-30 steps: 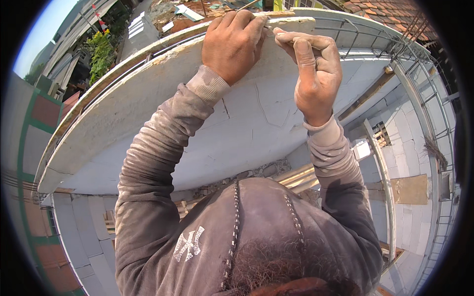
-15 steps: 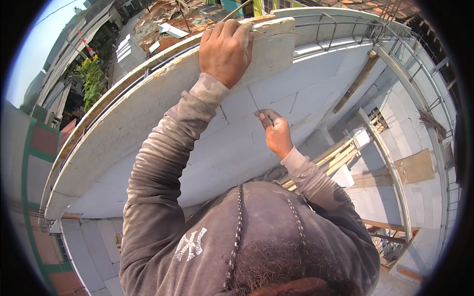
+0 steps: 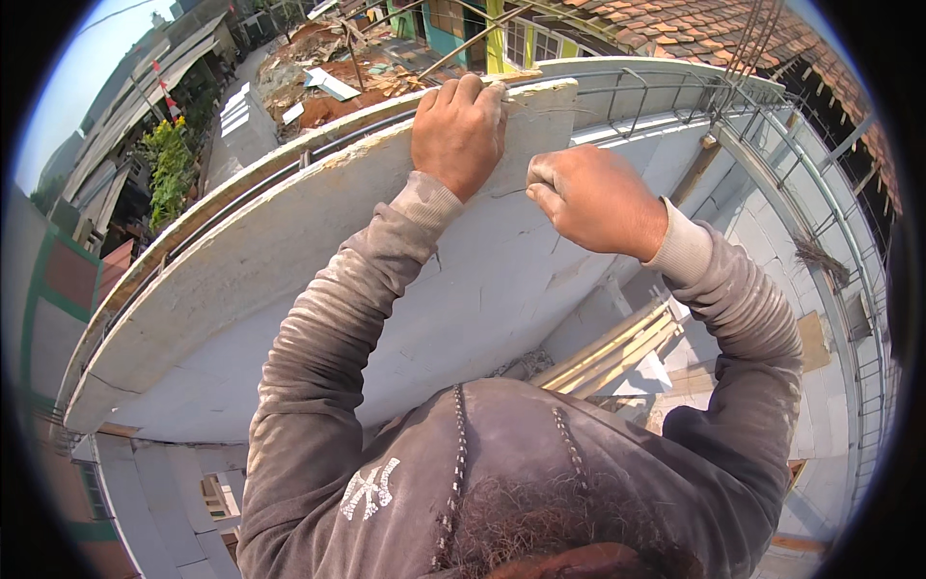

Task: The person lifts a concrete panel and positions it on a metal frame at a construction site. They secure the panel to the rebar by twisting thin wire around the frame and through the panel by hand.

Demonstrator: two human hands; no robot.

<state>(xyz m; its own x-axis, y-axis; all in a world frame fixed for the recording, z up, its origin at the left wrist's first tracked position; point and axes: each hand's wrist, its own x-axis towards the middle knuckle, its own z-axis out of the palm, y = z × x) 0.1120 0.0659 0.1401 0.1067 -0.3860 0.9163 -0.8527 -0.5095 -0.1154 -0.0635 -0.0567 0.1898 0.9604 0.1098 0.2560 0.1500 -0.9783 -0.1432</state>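
My left hand (image 3: 457, 137) is closed over the top edge of a long whitish board (image 3: 323, 188), its fingers hooked over the far side. The board stands on edge along the top of a pale block wall (image 3: 386, 318). Just right of it, my right hand (image 3: 603, 200) is closed in a pinch in front of the wall, near the board's right end. A thin wire (image 3: 508, 194) runs from the pinched fingertips toward the board; most of it is hidden or too fine to follow. Steel bars (image 3: 362, 133) lie in the gap behind the board.
A rebar cage (image 3: 666, 92) continues along the wall top to the right and round the corner. Below, timber lengths (image 3: 617, 352) lean inside the room. A bundle of wires (image 3: 820, 253) hangs on the right-hand beam. Beyond the wall are rubble (image 3: 323, 68) and a tiled roof (image 3: 666, 34).
My right hand has risen and moved right, from low on the wall to near the board's end, still pinching. My left hand stays on the board; the view has shifted slightly.
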